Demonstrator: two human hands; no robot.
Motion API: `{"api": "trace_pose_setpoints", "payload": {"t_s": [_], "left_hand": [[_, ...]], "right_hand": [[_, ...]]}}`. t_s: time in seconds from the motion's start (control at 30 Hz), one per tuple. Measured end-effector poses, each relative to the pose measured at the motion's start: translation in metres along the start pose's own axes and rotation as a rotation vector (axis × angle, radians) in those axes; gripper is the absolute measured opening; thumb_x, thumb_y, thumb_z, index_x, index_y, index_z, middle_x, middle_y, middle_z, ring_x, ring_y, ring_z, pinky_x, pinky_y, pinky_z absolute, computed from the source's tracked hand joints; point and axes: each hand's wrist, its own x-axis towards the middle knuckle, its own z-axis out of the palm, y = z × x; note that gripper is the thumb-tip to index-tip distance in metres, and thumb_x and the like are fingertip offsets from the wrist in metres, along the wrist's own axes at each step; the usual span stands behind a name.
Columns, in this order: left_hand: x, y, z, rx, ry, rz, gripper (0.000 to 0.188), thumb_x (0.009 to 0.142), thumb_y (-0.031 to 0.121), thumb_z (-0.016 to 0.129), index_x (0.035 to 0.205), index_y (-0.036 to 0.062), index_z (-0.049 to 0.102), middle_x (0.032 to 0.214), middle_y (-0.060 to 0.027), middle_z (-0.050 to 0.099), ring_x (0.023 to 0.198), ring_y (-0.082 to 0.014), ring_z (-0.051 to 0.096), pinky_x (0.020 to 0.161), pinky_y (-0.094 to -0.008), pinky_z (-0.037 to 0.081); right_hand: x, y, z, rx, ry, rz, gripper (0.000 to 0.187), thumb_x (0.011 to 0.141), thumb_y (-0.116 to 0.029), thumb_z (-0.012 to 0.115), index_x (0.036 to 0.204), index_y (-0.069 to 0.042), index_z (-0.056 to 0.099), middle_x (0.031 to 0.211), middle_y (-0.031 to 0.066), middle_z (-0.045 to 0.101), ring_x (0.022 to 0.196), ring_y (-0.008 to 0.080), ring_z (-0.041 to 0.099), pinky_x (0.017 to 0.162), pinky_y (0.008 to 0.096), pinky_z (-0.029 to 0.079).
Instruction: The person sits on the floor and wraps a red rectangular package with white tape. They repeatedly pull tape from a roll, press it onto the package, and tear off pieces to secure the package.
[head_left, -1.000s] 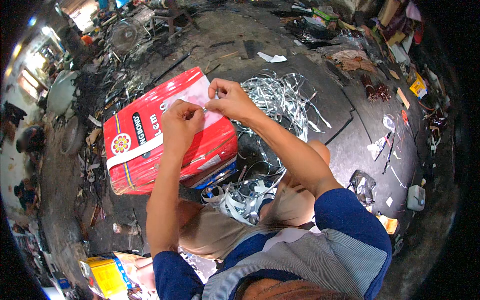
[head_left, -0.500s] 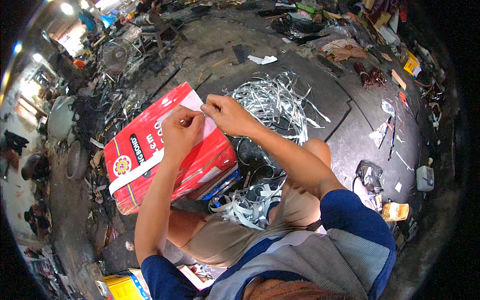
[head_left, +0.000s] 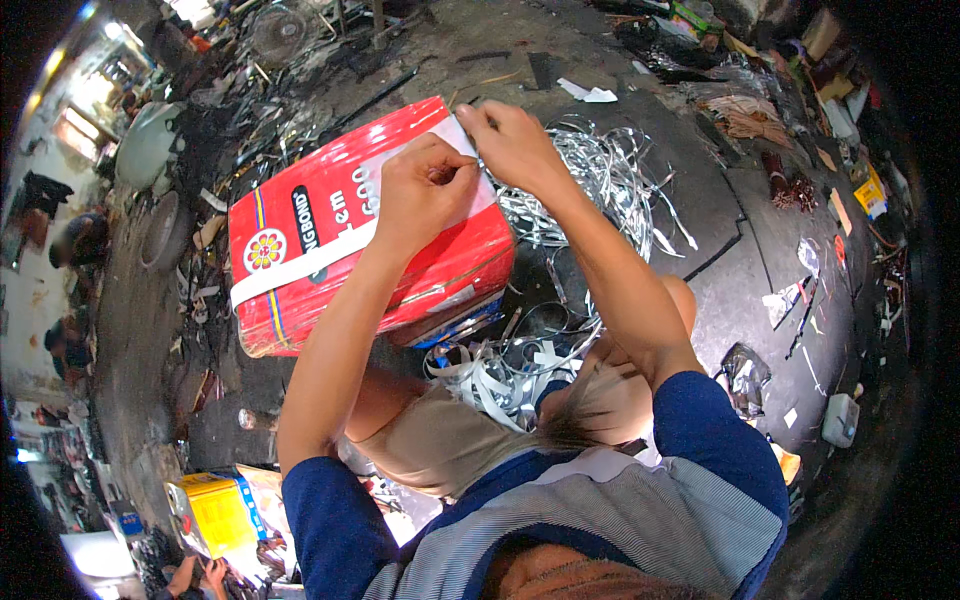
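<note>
red tin can (head_left: 340, 240) lies on side on floor before knees. left hand (head_left: 425, 190) pinched shut on its white label band; right hand (head_left: 515, 140) curled, gripping can's top edge. label mostly still on; cut metal strips (head_left: 590, 180) heaped beside.

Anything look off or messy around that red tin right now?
Yes. The red tin lies on its side, tilted, not standing, with both hands on it: the left hand pinching near the top edge, the right hand at its corner. Loose silvery metal strips sprawl tangled across the dark floor beside and below it.
</note>
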Motion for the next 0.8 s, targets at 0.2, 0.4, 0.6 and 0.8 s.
{"api": "trace_pose_setpoints", "payload": {"t_s": [0.2,0.4,0.6,0.8], "left_hand": [[-0.006,0.002,0.0,-0.046,0.006,-0.058,0.006,0.08,0.004,0.074,0.082,-0.0016,0.073,0.077,-0.0073,0.067,0.064,-0.0125,0.065,0.059,-0.0253,0.05],[-0.005,0.008,-0.003,-0.073,-0.008,-0.152,0.005,0.079,0.003,0.074,0.082,-0.001,0.074,0.079,-0.0072,0.069,0.067,-0.0112,0.066,0.061,-0.0245,0.052],[-0.002,0.001,-0.002,-0.038,0.007,-0.093,0.005,0.079,0.003,0.074,0.082,-0.0004,0.075,0.08,-0.0061,0.07,0.068,-0.0108,0.066,0.062,-0.024,0.053],[0.0,0.011,0.005,0.0,-0.034,-0.124,0.006,0.079,-0.002,0.074,0.083,0.0006,0.075,0.084,-0.0049,0.071,0.075,-0.0099,0.065,0.065,-0.023,0.051]], "right_hand": [[0.008,0.041,0.027,-0.022,0.094,-0.075,0.033,0.093,-0.027,0.057,0.084,0.002,0.071,0.089,0.027,0.069,0.09,0.0436,0.067,0.081,0.0516,0.051],[-0.019,0.125,0.085,0.191,0.021,0.193,0.028,0.088,-0.02,0.056,0.087,0.003,0.072,0.089,0.0294,0.068,0.085,0.0442,0.067,0.077,0.0471,0.052],[-0.041,0.225,0.146,0.062,-0.101,0.361,0.027,0.084,-0.02,0.058,0.088,0.002,0.073,0.093,0.0285,0.07,0.089,0.0445,0.068,0.081,0.0494,0.053],[-0.1,0.336,0.181,-0.21,-0.051,0.491,0.027,0.084,-0.023,0.061,0.088,0.002,0.071,0.094,0.0293,0.068,0.091,0.0459,0.067,0.08,0.0513,0.053]]}}
